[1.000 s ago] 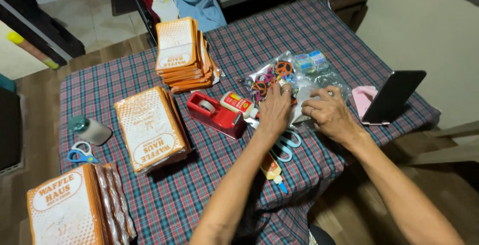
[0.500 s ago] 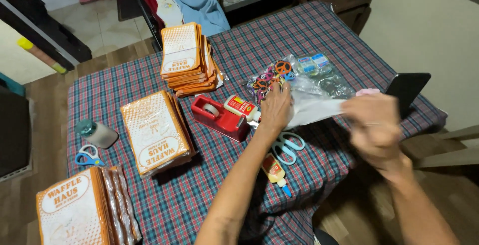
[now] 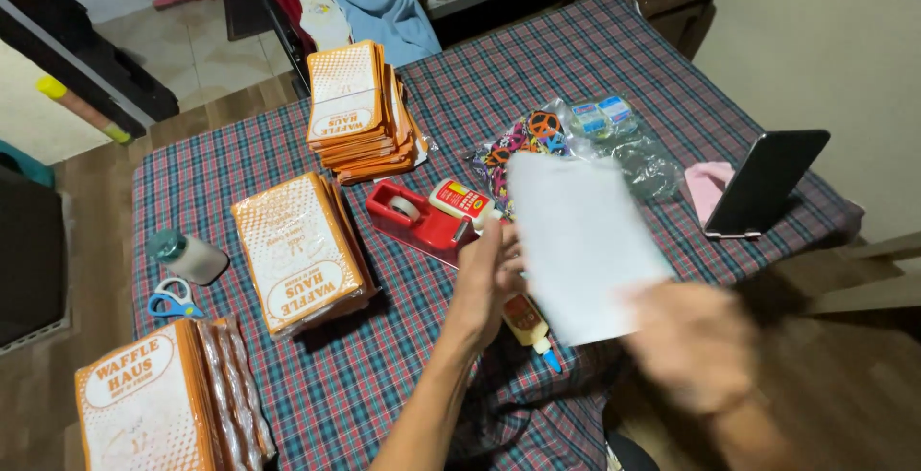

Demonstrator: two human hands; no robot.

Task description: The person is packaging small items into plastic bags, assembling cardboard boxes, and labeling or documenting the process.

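Observation:
I hold a white sheet [image 3: 585, 241] up over the near edge of the checked table [image 3: 595, 68]. My left hand [image 3: 489, 274] pinches its left edge. My right hand [image 3: 696, 346], blurred by motion, grips its lower right corner. Just behind my left hand sit a red tape dispenser [image 3: 417, 217] and a white glue bottle [image 3: 460, 200]. A second glue bottle [image 3: 528, 322] lies below my left hand. The sheet hides part of a clear bag of colourful stickers [image 3: 532, 135].
Stacks of orange printed paper bags lie at the back [image 3: 350, 111], middle left [image 3: 297, 250] and near left corner [image 3: 144, 404]. Blue scissors [image 3: 171, 298] and a small teal-capped bottle [image 3: 187, 255] sit at the left edge. A phone on a stand [image 3: 763, 183] and pink cloth [image 3: 708, 188] are at the right.
The white sheet came off the table and now stands upright between my hands. My right hand drew it toward me and down. My left hand moved from the sticker bag to the sheet's edge.

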